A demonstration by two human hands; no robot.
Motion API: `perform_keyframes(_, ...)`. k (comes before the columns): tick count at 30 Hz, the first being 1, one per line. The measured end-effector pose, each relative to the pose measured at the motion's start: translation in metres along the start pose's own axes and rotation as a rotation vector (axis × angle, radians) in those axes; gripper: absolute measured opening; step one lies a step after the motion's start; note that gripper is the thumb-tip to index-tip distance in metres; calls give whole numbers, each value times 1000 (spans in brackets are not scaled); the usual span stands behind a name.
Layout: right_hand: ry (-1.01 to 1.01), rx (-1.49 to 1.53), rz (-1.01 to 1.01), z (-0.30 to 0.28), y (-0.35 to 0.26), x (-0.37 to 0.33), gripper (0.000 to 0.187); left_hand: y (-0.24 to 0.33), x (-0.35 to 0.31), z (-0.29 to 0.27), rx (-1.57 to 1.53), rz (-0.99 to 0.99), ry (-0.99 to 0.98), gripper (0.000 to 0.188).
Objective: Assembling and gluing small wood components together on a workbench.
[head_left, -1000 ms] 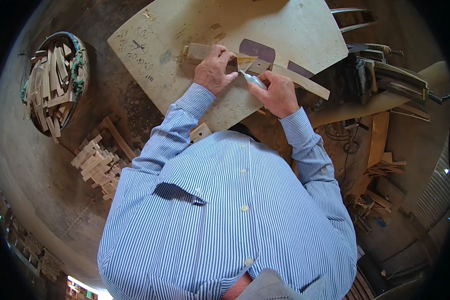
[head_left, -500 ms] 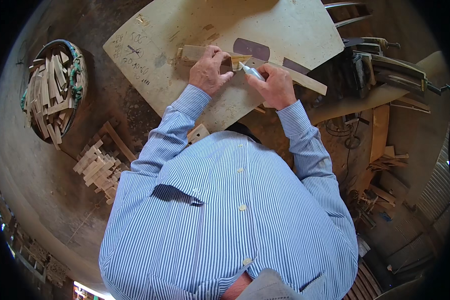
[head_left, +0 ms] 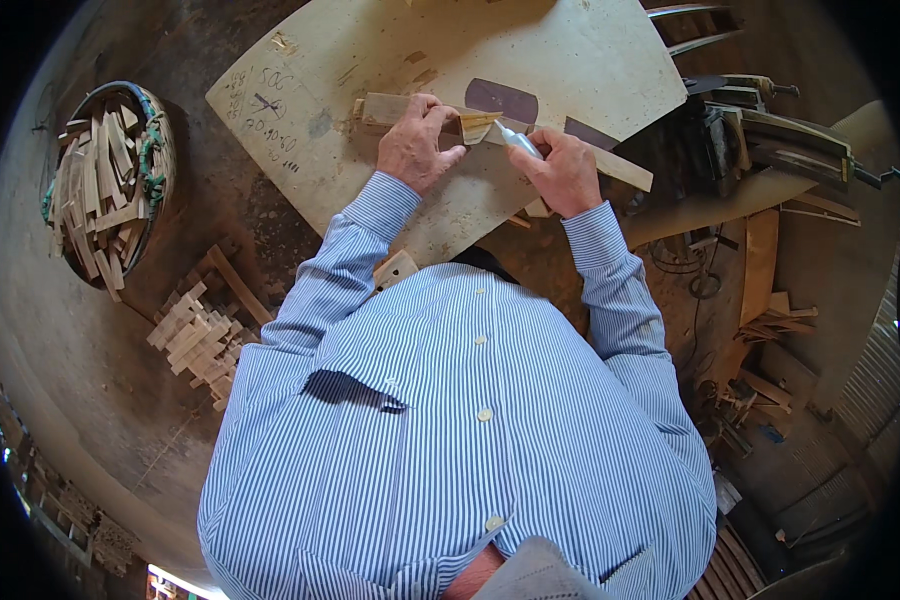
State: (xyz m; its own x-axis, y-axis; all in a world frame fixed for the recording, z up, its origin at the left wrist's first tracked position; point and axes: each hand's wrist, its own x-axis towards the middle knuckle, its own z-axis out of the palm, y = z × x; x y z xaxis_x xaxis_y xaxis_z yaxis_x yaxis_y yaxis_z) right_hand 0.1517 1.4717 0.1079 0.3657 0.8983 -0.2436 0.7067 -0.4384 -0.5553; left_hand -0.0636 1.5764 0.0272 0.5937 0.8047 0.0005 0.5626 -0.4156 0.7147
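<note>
A pale wooden bar (head_left: 385, 109) lies across the worktable, and my left hand (head_left: 415, 148) is closed over it, fingers on the far side and thumb on the near side. Just beyond those fingertips sits a small yellowish wood piece (head_left: 478, 127) with a slanted edge. My right hand (head_left: 564, 174) grips a small white squeeze bottle (head_left: 522, 142) with a narrow nozzle. The nozzle tip points left, close to the right edge of the small piece; whether they touch I cannot tell. Behind the bar rests a dark brown rounded flat piece (head_left: 502, 103).
The pale worktable (head_left: 370, 60) carries handwritten marks at its left. A round basket (head_left: 155, 165) of wood strips stands on the floor to the left, near a stack of short wood pieces (head_left: 198, 335). Curved frames and clamps (head_left: 770, 130) crowd the right side.
My right hand and the bottle have shifted slightly right, and the nozzle has drawn back to the right edge of the small wood piece. The left hand stays nearly still.
</note>
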Motion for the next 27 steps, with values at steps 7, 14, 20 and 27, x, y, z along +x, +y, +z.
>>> perform_keyframes(7, -22, -13, -19, 0, -7, -7, 41, -1, 0, 1, 2, -10, -6, 57)
perform_keyframes(14, -44, -58, -61, 3, -5, -10, 38, -2, 0, 2, 3, -6, -2, 57)
perform_keyframes(20, -47, -7, -40, 2, -10, -12, 44, -1, 0, 1, 12, -6, 2, 57)
perform_keyframes(27, -69, -81, -155, 13, -16, -7, 42, -2, 0, 1, -7, -1, -1, 55)
